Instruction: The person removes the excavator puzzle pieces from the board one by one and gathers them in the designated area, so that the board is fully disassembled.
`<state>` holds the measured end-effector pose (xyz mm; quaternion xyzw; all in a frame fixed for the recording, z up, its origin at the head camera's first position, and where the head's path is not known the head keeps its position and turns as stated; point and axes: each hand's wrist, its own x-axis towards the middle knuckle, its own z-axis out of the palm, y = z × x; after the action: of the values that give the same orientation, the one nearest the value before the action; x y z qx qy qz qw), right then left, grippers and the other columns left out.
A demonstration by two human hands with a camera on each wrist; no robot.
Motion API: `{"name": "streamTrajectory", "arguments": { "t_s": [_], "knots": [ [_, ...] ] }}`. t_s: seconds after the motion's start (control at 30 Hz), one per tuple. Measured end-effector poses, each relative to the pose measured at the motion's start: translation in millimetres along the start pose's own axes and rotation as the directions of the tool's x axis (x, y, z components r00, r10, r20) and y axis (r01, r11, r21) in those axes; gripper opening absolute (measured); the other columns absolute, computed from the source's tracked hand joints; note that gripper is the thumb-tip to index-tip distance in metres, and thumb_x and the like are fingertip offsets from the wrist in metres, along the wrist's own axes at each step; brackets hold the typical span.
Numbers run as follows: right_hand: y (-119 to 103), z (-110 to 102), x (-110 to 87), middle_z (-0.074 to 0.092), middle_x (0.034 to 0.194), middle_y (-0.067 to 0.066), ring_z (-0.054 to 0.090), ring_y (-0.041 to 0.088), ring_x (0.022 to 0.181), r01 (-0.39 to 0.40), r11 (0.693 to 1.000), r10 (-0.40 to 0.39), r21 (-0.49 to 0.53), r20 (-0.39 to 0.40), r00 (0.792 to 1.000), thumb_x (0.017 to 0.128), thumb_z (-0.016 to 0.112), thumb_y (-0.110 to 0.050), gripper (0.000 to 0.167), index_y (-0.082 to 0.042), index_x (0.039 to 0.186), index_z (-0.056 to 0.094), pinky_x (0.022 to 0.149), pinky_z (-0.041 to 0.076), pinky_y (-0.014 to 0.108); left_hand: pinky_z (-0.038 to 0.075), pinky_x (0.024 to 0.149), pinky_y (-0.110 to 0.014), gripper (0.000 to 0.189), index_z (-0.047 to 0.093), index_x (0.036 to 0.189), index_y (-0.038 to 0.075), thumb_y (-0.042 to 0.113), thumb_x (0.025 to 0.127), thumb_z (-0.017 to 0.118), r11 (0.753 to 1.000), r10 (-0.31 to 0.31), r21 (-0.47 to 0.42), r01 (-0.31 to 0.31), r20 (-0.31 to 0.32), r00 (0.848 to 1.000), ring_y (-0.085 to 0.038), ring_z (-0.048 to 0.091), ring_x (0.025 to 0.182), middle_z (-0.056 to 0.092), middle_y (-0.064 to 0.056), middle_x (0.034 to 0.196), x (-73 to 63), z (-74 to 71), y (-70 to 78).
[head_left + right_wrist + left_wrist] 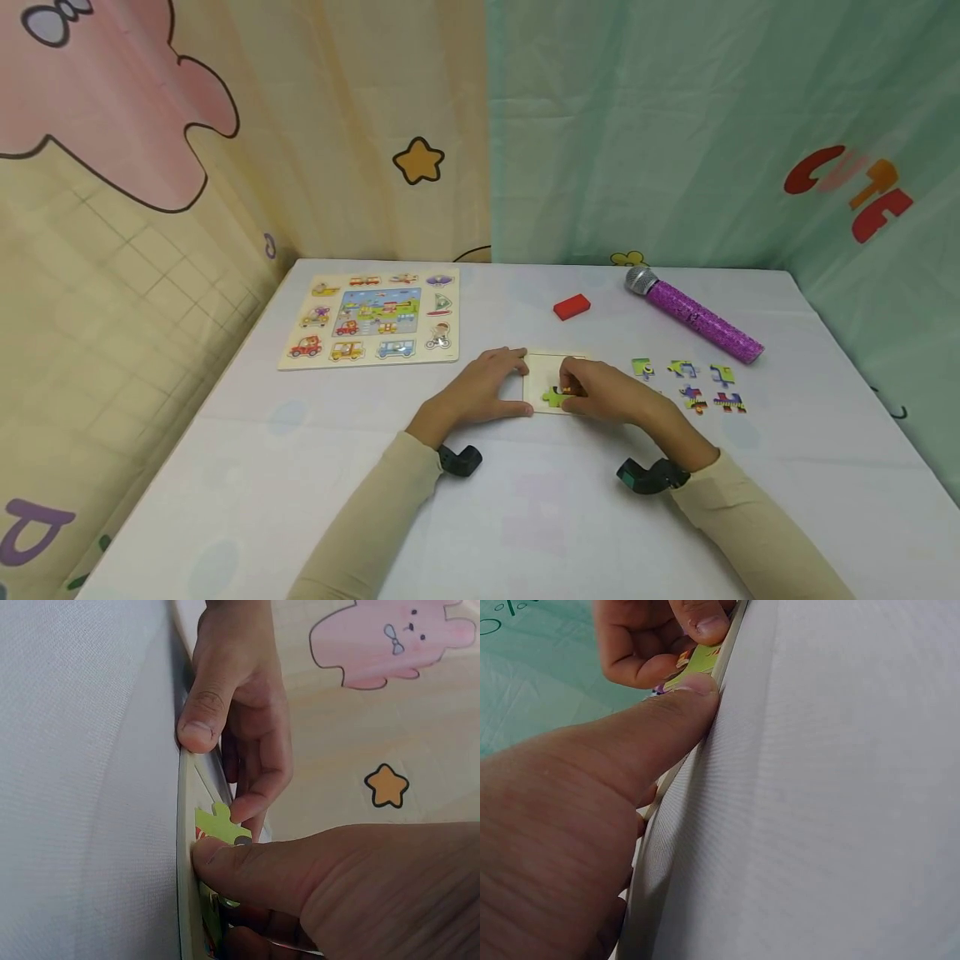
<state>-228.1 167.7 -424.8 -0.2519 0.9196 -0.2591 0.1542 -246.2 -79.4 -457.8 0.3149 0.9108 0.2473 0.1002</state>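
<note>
A small pale puzzle board lies on the table in front of me. My left hand holds its left side, thumb at the near corner and fingers at the far one; in the left wrist view the thumb presses on the rim. My right hand is over the board's right part, with thumb and fingers pinching a green jigsaw piece. In the right wrist view that green piece sticks out past the right thumb, low against the board. The right hand hides part of the board.
Several loose jigsaw pieces lie right of the board. Behind it are a red block and a purple glittery microphone. A larger picture puzzle board lies at the back left. Curtains hang behind the table.
</note>
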Motion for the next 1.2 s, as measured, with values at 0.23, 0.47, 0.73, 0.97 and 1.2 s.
{"name": "streamTrajectory", "arguments": {
  "t_s": [0.23, 0.47, 0.73, 0.97, 1.2],
  "knots": [
    [0, -5, -2.7, 0.055, 0.081, 0.000, 0.051, 0.016, 0.075, -0.007, 1.000, 0.007, 0.017, 0.014, 1.000, 0.095, 0.071, -0.009, 0.017, -0.012, 0.097, 0.055, 0.065, 0.045, 0.031, 0.023, 0.120, -0.043, 0.058, 0.058, 0.131, 0.018, 0.052, 0.087, 0.077, 1.000, 0.000, 0.002, 0.000, -0.002, 1.000, -0.023, 0.024, 0.150, 0.036, 0.000, 0.161, -0.3, -0.3, 0.6],
    [3, -13, -5.7, 0.058, 0.082, -0.001, 0.052, 0.017, 0.074, -0.014, 0.997, 0.012, 0.080, 0.023, 1.000, 0.098, 0.067, -0.010, 0.011, -0.012, 0.096, 0.057, 0.066, 0.046, 0.033, 0.023, 0.120, -0.041, 0.058, 0.058, 0.131, 0.018, 0.051, 0.087, 0.076, 1.000, 0.006, 0.009, -0.006, -0.006, 1.000, -0.023, 0.024, 0.149, 0.036, 0.000, 0.161, 0.1, 0.0, -0.8],
    [0, -24, -12.8, 0.066, 0.089, -0.004, 0.059, 0.016, 0.080, 0.065, 0.992, -0.062, 0.109, -0.025, 0.998, 0.098, 0.068, -0.009, 0.007, -0.012, 0.100, 0.061, 0.071, 0.052, 0.033, 0.022, 0.121, -0.040, 0.059, 0.058, 0.131, 0.019, 0.052, 0.087, 0.077, 1.000, 0.000, 0.005, 0.000, -0.004, 1.000, -0.021, 0.024, 0.149, 0.035, 0.001, 0.161, 1.5, 2.2, -2.6],
    [5, -44, -34.4, 0.069, 0.095, -0.007, 0.065, 0.014, 0.090, 0.119, 0.990, -0.113, 0.075, -0.083, 0.990, 0.097, 0.069, -0.011, 0.008, -0.011, 0.104, 0.066, 0.079, 0.055, 0.038, 0.022, 0.120, -0.040, 0.059, 0.058, 0.131, 0.019, 0.052, 0.087, 0.077, 1.000, -0.002, 0.015, 0.003, -0.002, 1.000, -0.021, 0.024, 0.150, 0.035, 0.002, 0.161, 2.2, 3.5, -3.5],
    [38, -57, -77.6, 0.067, 0.093, -0.006, 0.064, 0.019, 0.088, 0.034, 0.994, -0.023, 0.106, -0.106, 0.994, 0.098, 0.068, -0.011, 0.008, -0.012, 0.106, 0.065, 0.075, 0.056, 0.031, 0.023, 0.120, -0.040, 0.058, 0.057, 0.130, 0.019, 0.052, 0.087, 0.077, 0.999, 0.002, 0.033, -0.001, -0.009, 1.000, -0.021, 0.024, 0.149, 0.035, 0.002, 0.161, 3.4, 4.5, -4.3]
  ]
}}
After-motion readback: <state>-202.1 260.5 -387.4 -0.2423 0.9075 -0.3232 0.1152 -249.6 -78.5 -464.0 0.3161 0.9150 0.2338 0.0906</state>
